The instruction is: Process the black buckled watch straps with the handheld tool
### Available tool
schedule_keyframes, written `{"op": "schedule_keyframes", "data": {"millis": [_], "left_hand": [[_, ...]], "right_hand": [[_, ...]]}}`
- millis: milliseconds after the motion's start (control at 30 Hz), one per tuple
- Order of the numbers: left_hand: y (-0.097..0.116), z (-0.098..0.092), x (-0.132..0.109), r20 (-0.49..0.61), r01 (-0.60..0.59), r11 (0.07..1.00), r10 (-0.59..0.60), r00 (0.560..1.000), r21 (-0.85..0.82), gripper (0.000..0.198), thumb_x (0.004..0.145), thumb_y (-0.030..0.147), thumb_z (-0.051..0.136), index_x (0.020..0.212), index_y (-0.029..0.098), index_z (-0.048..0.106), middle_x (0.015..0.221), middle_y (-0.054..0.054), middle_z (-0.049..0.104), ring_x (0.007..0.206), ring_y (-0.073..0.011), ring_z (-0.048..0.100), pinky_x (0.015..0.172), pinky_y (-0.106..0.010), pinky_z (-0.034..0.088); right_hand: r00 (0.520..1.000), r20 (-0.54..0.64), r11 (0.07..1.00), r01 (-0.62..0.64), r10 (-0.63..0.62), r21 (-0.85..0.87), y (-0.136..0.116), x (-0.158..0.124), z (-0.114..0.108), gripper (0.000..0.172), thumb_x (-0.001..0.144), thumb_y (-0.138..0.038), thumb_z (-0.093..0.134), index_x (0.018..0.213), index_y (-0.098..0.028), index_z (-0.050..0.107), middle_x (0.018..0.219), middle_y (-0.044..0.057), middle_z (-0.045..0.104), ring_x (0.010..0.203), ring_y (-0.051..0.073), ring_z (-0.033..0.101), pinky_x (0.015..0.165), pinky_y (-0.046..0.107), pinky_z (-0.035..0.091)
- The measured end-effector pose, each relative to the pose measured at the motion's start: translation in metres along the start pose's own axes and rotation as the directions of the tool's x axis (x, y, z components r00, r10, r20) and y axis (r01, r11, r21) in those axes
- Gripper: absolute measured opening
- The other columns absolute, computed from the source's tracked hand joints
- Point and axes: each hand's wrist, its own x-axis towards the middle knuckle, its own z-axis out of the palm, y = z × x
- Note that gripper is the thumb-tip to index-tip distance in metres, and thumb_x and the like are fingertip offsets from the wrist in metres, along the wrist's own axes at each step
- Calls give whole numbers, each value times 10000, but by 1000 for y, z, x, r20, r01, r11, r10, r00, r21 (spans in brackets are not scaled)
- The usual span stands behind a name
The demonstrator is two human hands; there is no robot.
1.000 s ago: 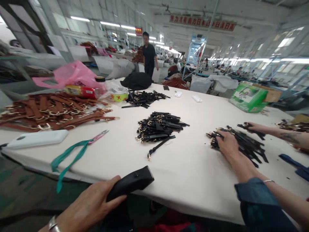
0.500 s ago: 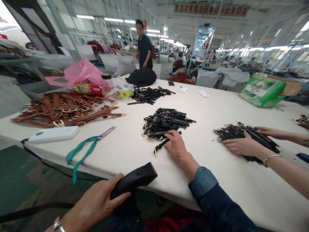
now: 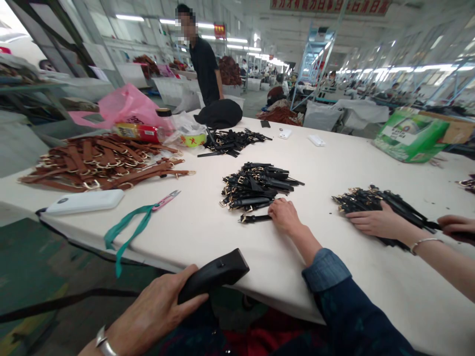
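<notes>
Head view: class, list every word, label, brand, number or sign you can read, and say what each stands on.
"日清日高": right end of the red banner; its other characters are cut off or blurred.
Too blurred to read: small red sign.
Too small or blurred: green package, red-and-yellow wrapper.
Creased, unreadable: pink bag.
No numbers readable.

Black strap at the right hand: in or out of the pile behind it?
Out: table shows between the strap and the pile.
</notes>
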Motion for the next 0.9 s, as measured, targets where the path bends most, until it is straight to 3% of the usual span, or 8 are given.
{"op": "schedule_keyframes", "data": {"millis": [200, 367, 467, 567, 700, 900], "left_hand": [[1, 2, 1, 13, -38, 999, 39, 999, -27, 352, 759, 522, 429, 926, 243, 564, 715, -10, 626, 702, -194, 588, 673, -261, 403], [5, 6, 5, 11, -31, 998, 31, 999, -55, 369, 729, 536, 459, 934, 245, 560, 740, -11, 635, 718, -195, 586, 698, -266, 405], [8, 6, 5, 6, -52, 997, 52, 999, -55, 362, 729, 535, 460, 928, 249, 558, 748, -10, 640, 712, -191, 587, 688, -263, 404], [11, 5, 5, 0, -66, 997, 66, 998, -43, 361, 733, 533, 457, 925, 245, 561, 734, -11, 640, 702, -190, 587, 667, -257, 403], [16, -2, 5, 17, -90, 996, 90, 996, -24, 342, 746, 525, 450, 898, 243, 571, 684, 3, 628, 669, -178, 583, 657, -250, 402], [34, -20, 19, 34, -171, 982, 168, 985, 87, 331, 789, 529, 400, 903, 255, 546, 693, 7, 617, 636, -162, 573, 626, -253, 388]], "right_hand": [[999, 44, 1000, -12, 11, 22, 11, -39, -7, 220, 790, -165, 492, 957, -231, 619, 948, 45, 575, 931, 178, 469, 798, 295, 329], [994, 47, 991, -99, 95, 89, 6, -68, -6, 187, 760, -199, 535, 921, -226, 626, 881, 30, 569, 879, 166, 481, 766, 267, 341], [991, 41, 971, -135, 129, 196, 0, -82, -4, 239, 702, -123, 545, 907, -223, 616, 800, 5, 570, 793, 147, 495, 727, 256, 355], [990, 6, 934, -134, 140, 330, -7, -99, -1, 261, 669, -58, 519, 860, -212, 609, 743, -10, 560, 701, 124, 499, 668, 238, 374], [995, -75, 918, -34, 69, 395, -16, -124, 1, 185, 732, -88, 508, 797, -214, 626, 776, 13, 563, 779, 147, 510, 702, 255, 397], [966, -203, 916, -67, 158, 396, -22, -148, 1, 237, 728, -182, 575, 963, -198, 605, 925, 57, 567, 880, 189, 505, 801, 317, 414]]}}
